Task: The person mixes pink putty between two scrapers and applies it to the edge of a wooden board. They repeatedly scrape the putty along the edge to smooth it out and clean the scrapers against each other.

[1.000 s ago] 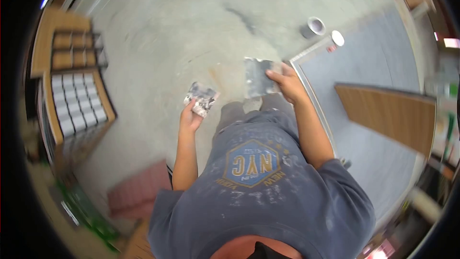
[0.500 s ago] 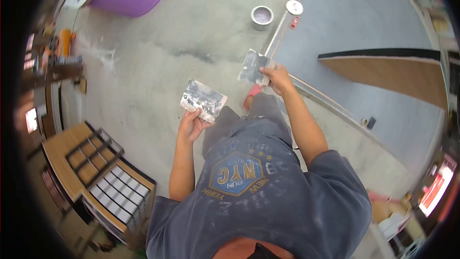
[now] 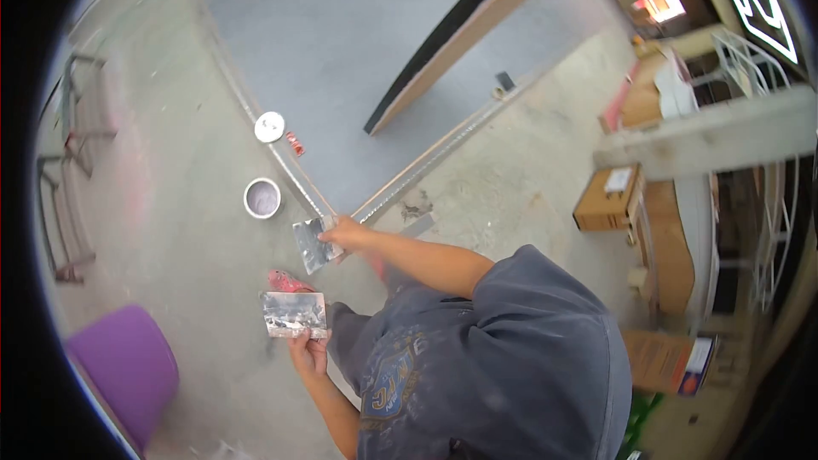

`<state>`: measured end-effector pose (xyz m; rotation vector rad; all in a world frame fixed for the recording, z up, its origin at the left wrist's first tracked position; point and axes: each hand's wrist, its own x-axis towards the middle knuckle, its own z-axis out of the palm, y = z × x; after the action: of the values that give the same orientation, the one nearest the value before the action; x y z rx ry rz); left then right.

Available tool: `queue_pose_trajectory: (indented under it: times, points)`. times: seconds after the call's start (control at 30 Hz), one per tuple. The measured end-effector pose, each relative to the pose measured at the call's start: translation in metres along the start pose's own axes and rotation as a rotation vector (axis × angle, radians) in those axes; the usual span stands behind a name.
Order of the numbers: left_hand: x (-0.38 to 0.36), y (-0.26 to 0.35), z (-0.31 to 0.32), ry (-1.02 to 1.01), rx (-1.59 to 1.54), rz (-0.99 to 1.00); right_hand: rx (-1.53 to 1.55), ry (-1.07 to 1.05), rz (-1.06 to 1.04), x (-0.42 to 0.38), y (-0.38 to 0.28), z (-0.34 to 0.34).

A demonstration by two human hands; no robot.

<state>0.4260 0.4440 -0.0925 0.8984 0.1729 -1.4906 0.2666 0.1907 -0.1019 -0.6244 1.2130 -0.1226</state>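
My left hand (image 3: 310, 353) grips a flat putty scraper (image 3: 295, 313) by its lower edge; the blade is smeared with grey and white filler. Above it, my right hand (image 3: 341, 235) is closed on a second putty scraper (image 3: 310, 247), also coated in filler, held near the corner of a grey floor panel (image 3: 315, 51). A round can (image 3: 262, 198) of pale greyish paste stands on the concrete just beyond my hands. Near it, at the panel's edge, lies a white round lid (image 3: 269, 127) with a small red packet (image 3: 295, 144) beside it.
A wooden board with a black edge (image 3: 452, 43) stands on the grey panel. To the lower left is a purple tub (image 3: 128, 366), with dark metal frames (image 3: 77, 145) farther up. Cardboard boxes (image 3: 607, 196) and a pale beam (image 3: 707, 132) lie on the right.
My view has turned to the right, so the panel, can and lid now appear farther left. Both hands still hold their scrapers, which have come closer together in view.
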Motion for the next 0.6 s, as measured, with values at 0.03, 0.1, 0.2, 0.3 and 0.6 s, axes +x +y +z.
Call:
queue_pose_trajectory:
  times: [0.03, 0.1, 0.2, 0.3, 0.6]
  points:
    - [-0.019, -0.016, -0.012, -0.009, 0.007, -0.019, 0.021, 0.030, -0.012, -0.022, 0.030, -0.008]
    - [-0.021, -0.017, -0.039, -0.032, 0.041, -0.024, 0.041, 0.118, -0.102, -0.014, 0.067, -0.013]
    - [-0.050, -0.046, -0.022, -0.011, 0.075, 0.018, -0.300, 0.220, -0.070, -0.048, 0.094, -0.051]
    - [-0.022, -0.050, -0.019, 0.120, 0.012, 0.073, -0.498, 0.304, -0.159, -0.038, 0.094, -0.076]
    - [0.093, -0.052, -0.165, 0.212, -0.184, 0.294, -0.903, 0.257, -0.514, 0.193, 0.135, -0.012]
